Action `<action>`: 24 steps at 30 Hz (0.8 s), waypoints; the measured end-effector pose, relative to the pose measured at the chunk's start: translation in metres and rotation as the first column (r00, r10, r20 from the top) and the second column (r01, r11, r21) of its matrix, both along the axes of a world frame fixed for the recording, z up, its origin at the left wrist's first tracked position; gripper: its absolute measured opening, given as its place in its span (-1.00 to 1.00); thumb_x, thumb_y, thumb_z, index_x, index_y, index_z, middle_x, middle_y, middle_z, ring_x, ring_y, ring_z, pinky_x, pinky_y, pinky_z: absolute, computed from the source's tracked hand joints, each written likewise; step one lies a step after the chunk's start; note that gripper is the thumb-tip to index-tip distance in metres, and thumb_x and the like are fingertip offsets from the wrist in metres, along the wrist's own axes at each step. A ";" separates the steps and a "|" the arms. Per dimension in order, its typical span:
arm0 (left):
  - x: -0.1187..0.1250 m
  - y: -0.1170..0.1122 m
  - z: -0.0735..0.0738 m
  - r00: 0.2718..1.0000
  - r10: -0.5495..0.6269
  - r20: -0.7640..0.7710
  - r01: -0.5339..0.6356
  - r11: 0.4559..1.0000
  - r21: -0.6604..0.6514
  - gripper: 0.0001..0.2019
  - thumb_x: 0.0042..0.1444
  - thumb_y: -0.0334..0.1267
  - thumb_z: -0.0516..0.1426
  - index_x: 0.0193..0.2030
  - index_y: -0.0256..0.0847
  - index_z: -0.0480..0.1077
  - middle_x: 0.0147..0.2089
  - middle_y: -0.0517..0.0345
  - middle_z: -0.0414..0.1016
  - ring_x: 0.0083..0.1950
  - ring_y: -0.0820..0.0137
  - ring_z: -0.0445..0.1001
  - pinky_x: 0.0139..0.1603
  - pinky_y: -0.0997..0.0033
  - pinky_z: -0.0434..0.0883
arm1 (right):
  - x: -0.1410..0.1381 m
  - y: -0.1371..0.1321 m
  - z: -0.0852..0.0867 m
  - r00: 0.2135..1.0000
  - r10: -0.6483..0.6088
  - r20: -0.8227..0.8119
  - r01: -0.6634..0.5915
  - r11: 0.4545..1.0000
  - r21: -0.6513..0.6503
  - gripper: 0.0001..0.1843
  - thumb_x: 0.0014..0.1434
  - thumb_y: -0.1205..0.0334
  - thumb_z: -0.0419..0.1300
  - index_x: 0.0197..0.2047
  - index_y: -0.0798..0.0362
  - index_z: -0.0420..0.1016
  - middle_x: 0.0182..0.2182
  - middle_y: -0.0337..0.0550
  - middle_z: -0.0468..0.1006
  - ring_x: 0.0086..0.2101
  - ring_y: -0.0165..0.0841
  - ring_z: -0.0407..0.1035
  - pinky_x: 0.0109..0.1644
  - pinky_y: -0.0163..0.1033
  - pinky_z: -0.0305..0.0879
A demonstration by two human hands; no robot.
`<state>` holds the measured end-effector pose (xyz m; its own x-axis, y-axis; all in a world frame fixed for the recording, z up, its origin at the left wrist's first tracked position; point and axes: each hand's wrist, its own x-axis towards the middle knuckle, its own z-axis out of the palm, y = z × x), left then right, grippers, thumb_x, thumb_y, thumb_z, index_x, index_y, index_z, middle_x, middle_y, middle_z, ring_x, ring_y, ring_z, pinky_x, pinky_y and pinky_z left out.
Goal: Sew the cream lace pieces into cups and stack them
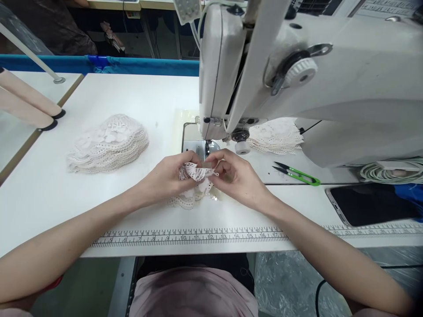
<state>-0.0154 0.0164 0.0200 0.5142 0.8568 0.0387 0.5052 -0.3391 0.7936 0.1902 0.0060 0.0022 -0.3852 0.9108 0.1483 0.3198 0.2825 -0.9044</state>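
Both grips are closed, left hand (170, 177) and right hand (239, 179) pinching a crumpled lace piece (195, 172), its upper edge running crosswise between them, just before the sewing machine's presser foot (208, 148).

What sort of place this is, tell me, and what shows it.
Probably a sewing workshop: a sewing machine stands on the worktop, a stack of lace pieces lies left of it, and green-handled snips lie nearby.
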 end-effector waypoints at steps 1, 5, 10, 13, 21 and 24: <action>0.001 -0.001 -0.001 1.000 0.010 0.008 -0.010 1.000 0.023 -0.86 0.14 -0.21 0.21 -0.25 -0.19 0.36 -0.38 0.33 0.43 -0.45 0.55 0.31 -0.46 0.56 0.24 | 0.000 0.000 -0.001 1.000 0.002 -0.004 -0.002 1.000 0.006 -0.70 0.08 0.44 0.21 -0.10 0.00 0.44 -0.35 -0.29 0.44 -0.39 -0.47 0.32 -0.31 -0.31 0.32; 0.003 -0.004 -0.008 1.000 0.005 -0.018 0.001 0.948 0.319 -0.86 0.15 -0.32 0.16 -0.39 -0.19 0.26 -0.49 0.34 0.35 -0.53 0.56 0.21 -0.52 0.55 0.15 | -0.002 0.001 -0.005 0.997 -0.016 -0.072 0.017 1.000 0.003 -0.73 0.08 0.47 0.22 -0.15 0.00 0.49 -0.33 -0.28 0.55 -0.32 -0.44 0.44 -0.22 -0.29 0.41; 0.001 -0.001 -0.021 0.986 -0.035 -0.163 0.149 0.619 0.771 -0.82 0.08 -0.53 0.02 -0.43 -0.17 0.18 -0.53 0.30 0.33 -0.54 0.50 0.16 -0.43 0.43 0.20 | -0.003 -0.004 -0.003 0.989 -0.115 -0.088 0.118 0.993 0.029 -0.83 0.13 0.43 0.22 -0.23 0.00 0.53 -0.34 -0.28 0.59 -0.35 -0.44 0.49 -0.29 -0.32 0.46; 0.000 0.001 -0.024 0.986 -0.010 -0.164 0.139 0.582 0.801 -0.81 0.07 -0.53 0.02 -0.43 -0.15 0.16 -0.54 0.31 0.29 -0.55 0.49 0.11 -0.45 0.41 0.17 | -0.002 -0.007 -0.001 0.993 -0.075 -0.089 0.081 0.994 0.069 -0.82 0.18 0.42 0.18 -0.19 -0.02 0.51 -0.31 -0.27 0.59 -0.34 -0.45 0.51 -0.26 -0.33 0.51; -0.002 -0.001 -0.020 0.992 0.005 -0.125 0.090 0.662 0.744 -0.81 0.14 -0.45 0.06 -0.42 -0.13 0.14 -0.55 0.33 0.25 -0.54 0.47 0.06 -0.48 0.45 0.13 | 0.000 -0.009 0.000 0.999 -0.014 0.032 0.003 0.948 0.318 -0.82 0.25 0.41 0.11 -0.15 -0.02 0.47 -0.34 -0.24 0.54 -0.34 -0.45 0.46 -0.29 -0.37 0.51; -0.002 0.000 -0.020 0.991 -0.007 -0.136 0.108 0.652 0.750 -0.80 0.16 -0.46 0.04 -0.41 -0.13 0.13 -0.56 0.33 0.22 -0.54 0.46 0.04 -0.48 0.46 0.13 | 0.000 -0.010 0.000 1.000 -0.009 0.027 0.000 0.939 0.343 -0.85 0.26 0.38 0.11 -0.18 -0.02 0.45 -0.35 -0.24 0.53 -0.36 -0.45 0.45 -0.32 -0.38 0.50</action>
